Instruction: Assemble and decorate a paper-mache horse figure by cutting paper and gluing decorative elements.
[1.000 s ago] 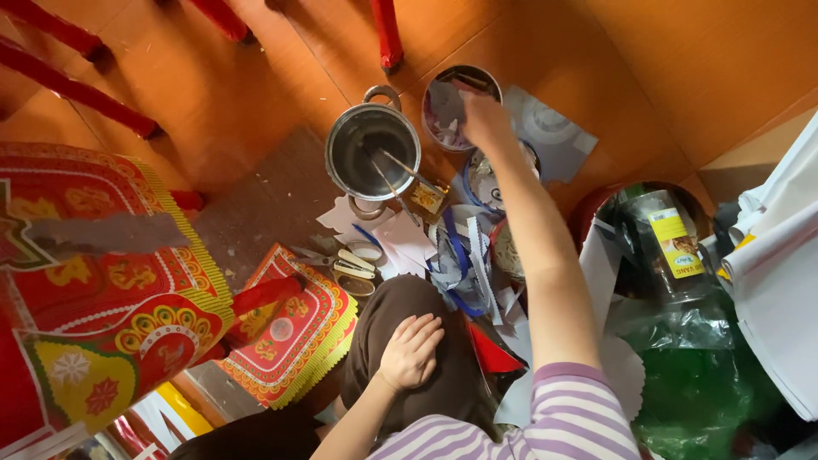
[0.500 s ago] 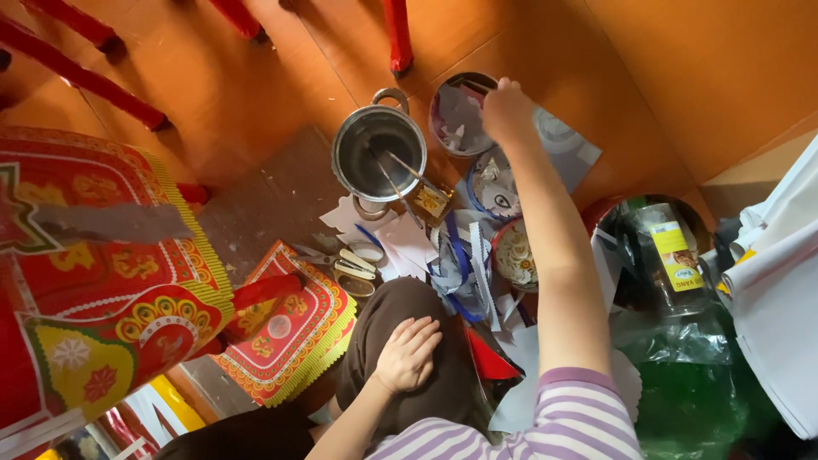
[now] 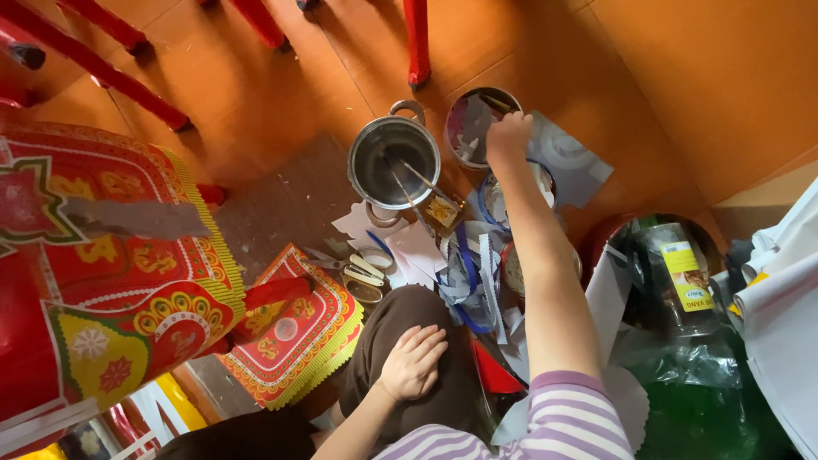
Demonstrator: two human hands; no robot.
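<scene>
Stick [image 3: 497,103] apparently slants up-left from right hand [image 3: 509,135].

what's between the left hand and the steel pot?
Head view: between the left hand, resting on the knee, and the steel pot lie white paper scraps and small round tins on the floor.

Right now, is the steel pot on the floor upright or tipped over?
Upright. The steel pot stands on the orange floor with its open mouth facing up, so its inside and two thin sticks leaning in it show.
</scene>
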